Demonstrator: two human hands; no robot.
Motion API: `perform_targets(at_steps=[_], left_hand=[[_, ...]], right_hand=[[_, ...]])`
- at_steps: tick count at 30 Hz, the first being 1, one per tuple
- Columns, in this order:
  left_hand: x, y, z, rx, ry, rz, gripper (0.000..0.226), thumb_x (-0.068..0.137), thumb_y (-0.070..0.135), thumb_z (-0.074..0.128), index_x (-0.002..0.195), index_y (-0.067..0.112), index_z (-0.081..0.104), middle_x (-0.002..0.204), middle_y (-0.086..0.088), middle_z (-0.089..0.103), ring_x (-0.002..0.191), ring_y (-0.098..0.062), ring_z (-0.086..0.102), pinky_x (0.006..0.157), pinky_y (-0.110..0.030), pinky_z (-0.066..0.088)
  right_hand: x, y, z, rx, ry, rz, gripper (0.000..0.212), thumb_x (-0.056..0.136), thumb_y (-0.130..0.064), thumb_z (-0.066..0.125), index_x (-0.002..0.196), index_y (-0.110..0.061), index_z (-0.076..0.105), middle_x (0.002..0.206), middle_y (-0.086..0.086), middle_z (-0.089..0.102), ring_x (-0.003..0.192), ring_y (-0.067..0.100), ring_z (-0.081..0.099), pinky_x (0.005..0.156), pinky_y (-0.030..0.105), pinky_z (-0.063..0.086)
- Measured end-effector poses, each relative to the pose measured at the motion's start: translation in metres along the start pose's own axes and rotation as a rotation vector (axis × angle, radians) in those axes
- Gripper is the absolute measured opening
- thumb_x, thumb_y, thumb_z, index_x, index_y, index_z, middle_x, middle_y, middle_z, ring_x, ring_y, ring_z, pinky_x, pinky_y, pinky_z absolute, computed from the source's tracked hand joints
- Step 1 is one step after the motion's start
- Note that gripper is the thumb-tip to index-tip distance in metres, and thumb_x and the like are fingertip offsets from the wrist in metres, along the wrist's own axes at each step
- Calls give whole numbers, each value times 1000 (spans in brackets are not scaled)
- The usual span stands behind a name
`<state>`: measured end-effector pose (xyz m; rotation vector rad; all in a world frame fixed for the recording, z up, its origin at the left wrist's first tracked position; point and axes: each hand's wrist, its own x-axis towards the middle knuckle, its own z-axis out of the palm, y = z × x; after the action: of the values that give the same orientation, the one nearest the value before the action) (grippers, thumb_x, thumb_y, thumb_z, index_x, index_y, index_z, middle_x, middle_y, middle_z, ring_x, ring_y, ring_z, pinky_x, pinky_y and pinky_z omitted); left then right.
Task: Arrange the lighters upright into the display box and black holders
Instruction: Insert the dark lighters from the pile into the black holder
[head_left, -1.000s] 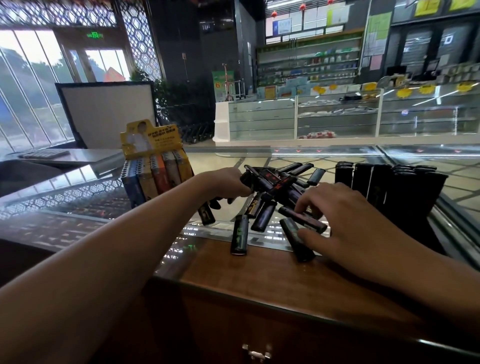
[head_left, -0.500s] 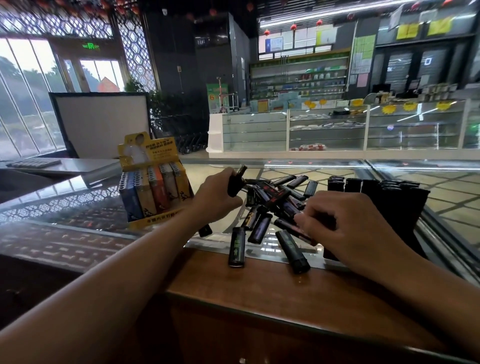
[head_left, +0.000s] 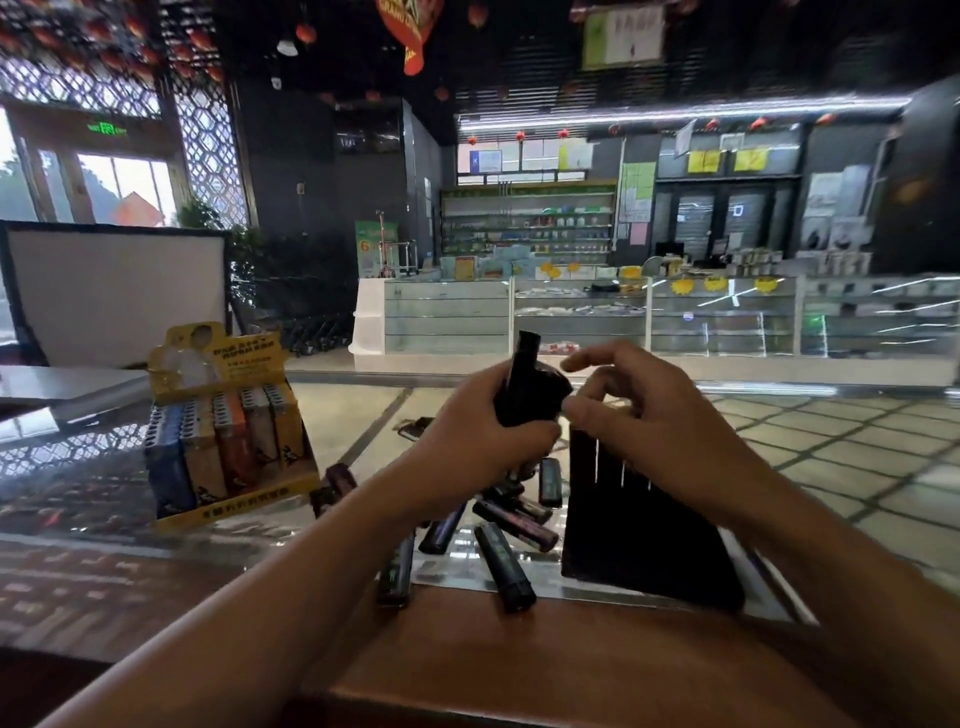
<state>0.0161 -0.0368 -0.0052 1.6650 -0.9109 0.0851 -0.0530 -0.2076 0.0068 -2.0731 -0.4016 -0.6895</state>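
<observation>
1. A black lighter (head_left: 521, 371) stands nearly upright, long axis vertical, top end pointing up, lifted above the counter between both hands.
2. It looks dark and glossy; blur hides finer detail.
3. The left hand (head_left: 480, 431) curls around its lower body, gripping it.
4. The right hand (head_left: 644, 410) is just right of it, thumb and forefinger pinched together; whether they hold anything I cannot tell.
5. Below, loose lighters (head_left: 503, 564) lie flat in a pile on the glass counter (head_left: 93, 499).
6. A black holder (head_left: 639, 525) stands right of the pile.
7. A yellow display box (head_left: 228, 421) with upright coloured lighters stands at the left.
</observation>
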Motion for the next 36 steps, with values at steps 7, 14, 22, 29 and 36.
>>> perform_targets(at_steps=[7,14,22,29,36], left_hand=[[-2,0,37,-32,-30,62,30,82,-2,71,94,25,65,73,-1,65,66,-11,63,62,-22,53],[-3,-7,34,-68,-60,19,45,81,0,74,98,41,67,91,2,74,85,-15,72,76,-27,59],[-7,-14,31,-107,-75,-84,26,81,26,75,92,48,67,85,-11,73,71,-20,69,71,-40,56],[-5,-15,32,-74,-61,-27,26,87,20,73,93,44,67,87,-13,73,69,-26,68,68,-36,56],[1,-27,21,38,-46,-69,24,86,11,71,96,33,69,87,-3,72,70,-18,66,69,-30,56]], right_hand=[[-11,21,-13,-249,121,-226,14,88,-19,67,101,-25,63,64,-7,58,57,12,57,55,18,44],[-11,30,-11,-190,304,-232,17,86,-18,63,101,-26,62,64,-2,60,55,18,55,53,30,45],[-6,34,-25,40,325,-76,19,93,-5,59,96,-23,59,73,3,69,67,21,66,61,17,48],[-10,35,-25,83,314,-24,11,93,-11,64,102,-17,60,84,-12,72,61,8,64,56,16,47],[-9,40,-33,21,351,-30,22,89,-10,69,106,-17,57,89,-9,72,64,20,54,59,21,49]])
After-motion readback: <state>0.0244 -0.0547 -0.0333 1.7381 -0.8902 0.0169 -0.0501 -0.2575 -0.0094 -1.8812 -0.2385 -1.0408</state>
